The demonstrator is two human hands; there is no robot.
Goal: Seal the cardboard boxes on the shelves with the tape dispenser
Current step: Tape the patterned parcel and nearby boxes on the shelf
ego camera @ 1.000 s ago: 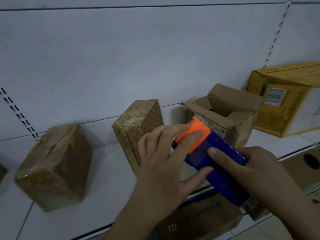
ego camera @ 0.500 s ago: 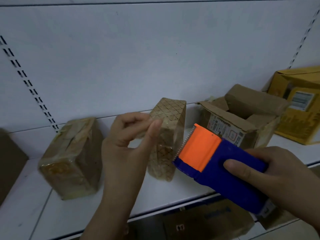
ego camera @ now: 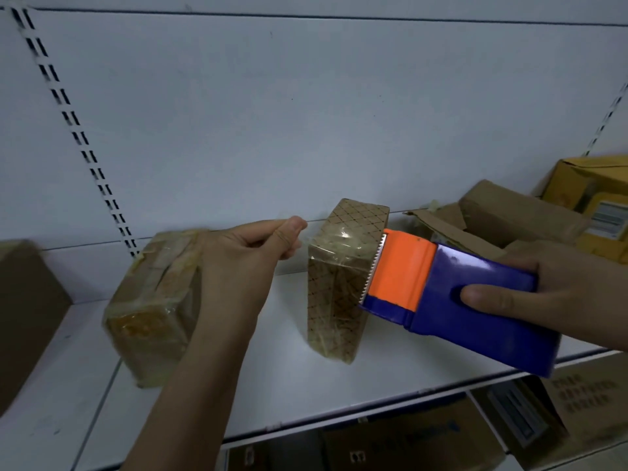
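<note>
Right hand [ego camera: 557, 294] is gripping the glossy blue-and-orange plastic tape dispenser [ego camera: 455, 297] at frame right, serrated blade facing left. Left hand [ego camera: 244, 263] is pinching clear tape [ego camera: 336, 239], centre. Tape-wrapped lattice-print box [ego camera: 339, 287] is standing upright on the white shelf [ego camera: 289, 379]; crumpled open cardboard box [ego camera: 492, 219] is sitting upper right.

A blue tape dispenser [ego camera: 469, 311] with an orange toothed head lies tilted before an upright, tape-wrapped, lattice-patterned cardboard box [ego camera: 343, 283] on the white shelf [ego camera: 289, 385].
</note>
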